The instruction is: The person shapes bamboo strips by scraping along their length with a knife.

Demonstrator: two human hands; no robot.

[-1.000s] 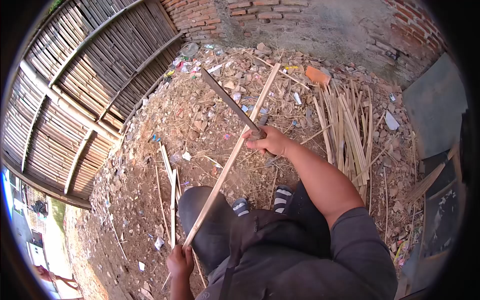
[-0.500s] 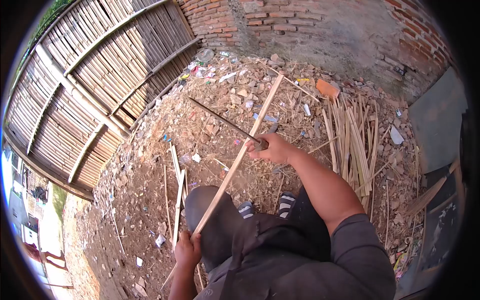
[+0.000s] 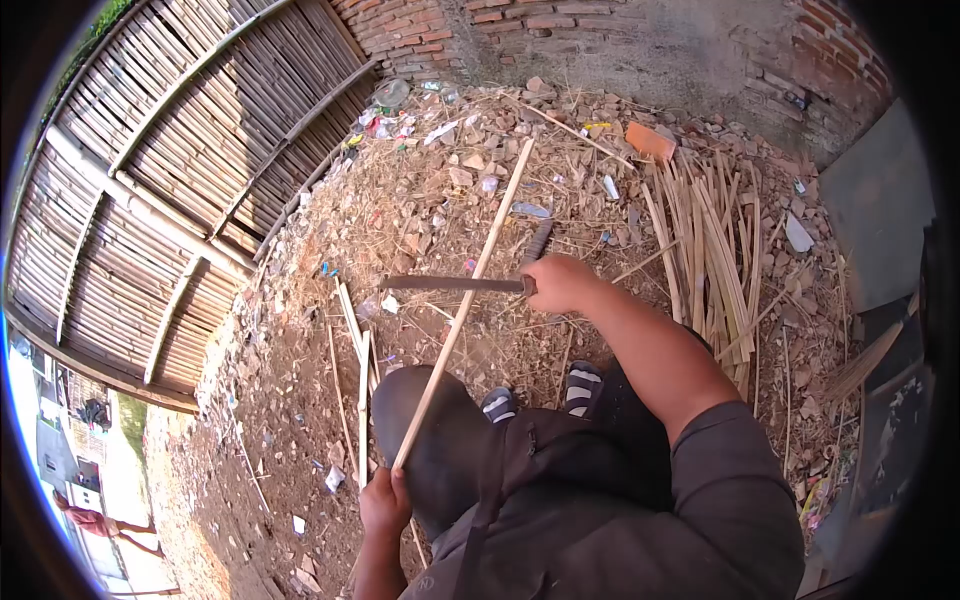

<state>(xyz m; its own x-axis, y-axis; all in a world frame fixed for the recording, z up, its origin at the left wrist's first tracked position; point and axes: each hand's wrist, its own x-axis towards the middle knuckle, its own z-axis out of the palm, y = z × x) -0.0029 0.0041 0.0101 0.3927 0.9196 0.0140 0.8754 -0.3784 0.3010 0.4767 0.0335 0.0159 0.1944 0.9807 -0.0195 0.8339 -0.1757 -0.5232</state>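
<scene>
My left hand (image 3: pixel 384 503) grips the near end of a long pale bamboo strip (image 3: pixel 468 290) that slants away from me over my left knee towards the rubble. My right hand (image 3: pixel 562 282) is closed on the handle of a long dark machete (image 3: pixel 450 284). Its blade lies almost level, pointing left, and crosses the strip about halfway along it. My dark trousers and striped sandals (image 3: pixel 585 385) show below the blade.
A heap of split bamboo strips (image 3: pixel 715 250) lies to the right. A few loose strips (image 3: pixel 357 350) lie on the dirt at left. A bamboo fence (image 3: pixel 160 190) stands at left, a brick wall (image 3: pixel 600 30) behind. Rubble and litter cover the ground. A person (image 3: pixel 100 525) stands far off at lower left.
The machete blade has swung down from pointing up and away to lying level across the strip. My left hand has stayed on the strip's near end.
</scene>
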